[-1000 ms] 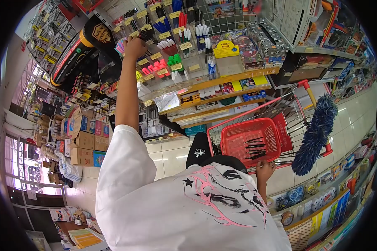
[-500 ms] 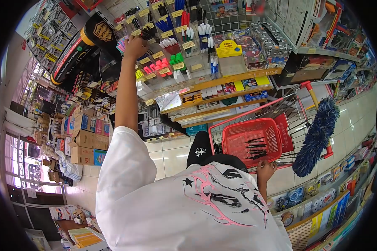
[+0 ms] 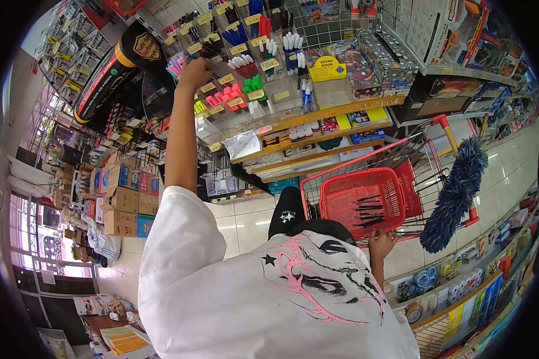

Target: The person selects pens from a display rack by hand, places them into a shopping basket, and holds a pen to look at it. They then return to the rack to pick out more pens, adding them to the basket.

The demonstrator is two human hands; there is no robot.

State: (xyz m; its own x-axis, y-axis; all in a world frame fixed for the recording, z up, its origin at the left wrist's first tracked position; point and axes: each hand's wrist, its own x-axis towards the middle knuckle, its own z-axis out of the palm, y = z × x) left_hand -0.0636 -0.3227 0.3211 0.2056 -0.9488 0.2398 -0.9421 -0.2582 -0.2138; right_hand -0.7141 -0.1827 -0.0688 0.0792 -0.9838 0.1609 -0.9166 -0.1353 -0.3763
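My left hand [image 3: 196, 72] is raised to a tiered pen display, its fingers curled beside a bunch of pastel pens [image 3: 176, 64]. Something slim and blue, apparently a pen [image 3: 191, 57], shows at its fingertips. Below that hand stand pink highlighters [image 3: 231, 93] and green highlighters [image 3: 253, 84] in clear holders with price tags. My right hand [image 3: 381, 243] is closed round the push bar of a shopping cart [image 3: 308, 206]; the bar is mostly hidden beneath it. A red basket [image 3: 335, 179] sits in the cart, with several black pens [image 3: 368, 210] lying in it.
A blue fluffy duster [image 3: 455, 194] leans up from the cart's right side. Shelves with a patterned box [image 3: 389, 60] stand ahead. Cardboard boxes [image 3: 123, 218] are stacked at left, and another goods shelf [image 3: 455, 293] runs along the lower right.
My left hand has shifted slightly down at the pen holders, and a blue tip now shows at its fingers. My right hand stays at the cart.
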